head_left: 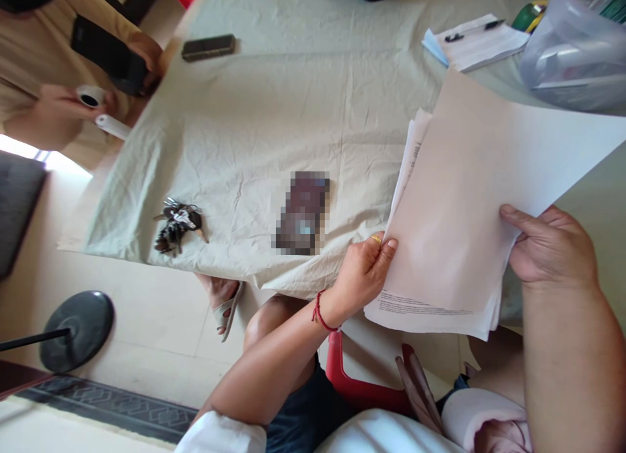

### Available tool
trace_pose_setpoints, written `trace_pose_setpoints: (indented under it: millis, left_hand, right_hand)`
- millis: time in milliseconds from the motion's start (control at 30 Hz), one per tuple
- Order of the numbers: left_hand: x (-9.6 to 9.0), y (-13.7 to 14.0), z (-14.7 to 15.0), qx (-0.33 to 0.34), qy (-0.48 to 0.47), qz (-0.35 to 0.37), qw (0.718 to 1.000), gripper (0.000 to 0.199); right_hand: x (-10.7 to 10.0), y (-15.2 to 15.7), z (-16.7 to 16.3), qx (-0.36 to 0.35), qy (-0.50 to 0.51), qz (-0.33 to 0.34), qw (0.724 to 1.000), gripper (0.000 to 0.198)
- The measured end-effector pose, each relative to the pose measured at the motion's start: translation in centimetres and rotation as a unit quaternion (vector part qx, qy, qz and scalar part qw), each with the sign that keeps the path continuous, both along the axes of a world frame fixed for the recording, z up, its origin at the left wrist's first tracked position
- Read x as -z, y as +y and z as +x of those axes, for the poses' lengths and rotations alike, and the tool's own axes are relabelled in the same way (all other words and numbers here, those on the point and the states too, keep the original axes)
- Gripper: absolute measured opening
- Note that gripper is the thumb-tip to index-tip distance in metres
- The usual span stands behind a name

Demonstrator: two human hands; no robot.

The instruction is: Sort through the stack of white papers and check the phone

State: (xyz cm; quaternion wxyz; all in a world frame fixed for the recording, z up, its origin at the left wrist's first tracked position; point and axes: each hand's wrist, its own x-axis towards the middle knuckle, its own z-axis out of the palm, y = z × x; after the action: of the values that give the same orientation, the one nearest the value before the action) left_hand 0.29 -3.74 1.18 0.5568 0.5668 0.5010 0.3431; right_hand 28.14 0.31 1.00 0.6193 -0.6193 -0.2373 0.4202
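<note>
Papers (450, 192), a loose stack, are held over the near edge of the cloth-covered desk (293, 114). My left hand (364, 264) pinches one side, my right hand (555, 248) the other, thumbs on top. I judge sheet-handling is underway; the next move calls for a steady pinch. Leftward lie keys (180, 226); farther, a pen (454, 38).

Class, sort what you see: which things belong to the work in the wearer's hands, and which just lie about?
Apparently in use:
paper sheets, held by left hand and right hand

Apparently lying about:
blurred rectangular item
dark oblong block
pen
translucent container
</note>
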Motion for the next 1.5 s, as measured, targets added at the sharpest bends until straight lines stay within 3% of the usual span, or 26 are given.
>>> trace_pose_setpoints:
  millis: [867,1500]
  left_hand:
    - [0.10,0.15,-0.04,0.002,0.011,0.020,1.000,0.064]
    - [0.00,0.05,-0.22,0.021,0.074,-0.002,0.997,0.044]
  right_hand:
    - [0.25,0.08,0.19,0.000,-0.001,0.003,1.000,0.034]
    - [0.25,0.25,0.06,0.024,-0.008,-0.005,1.000,0.040]
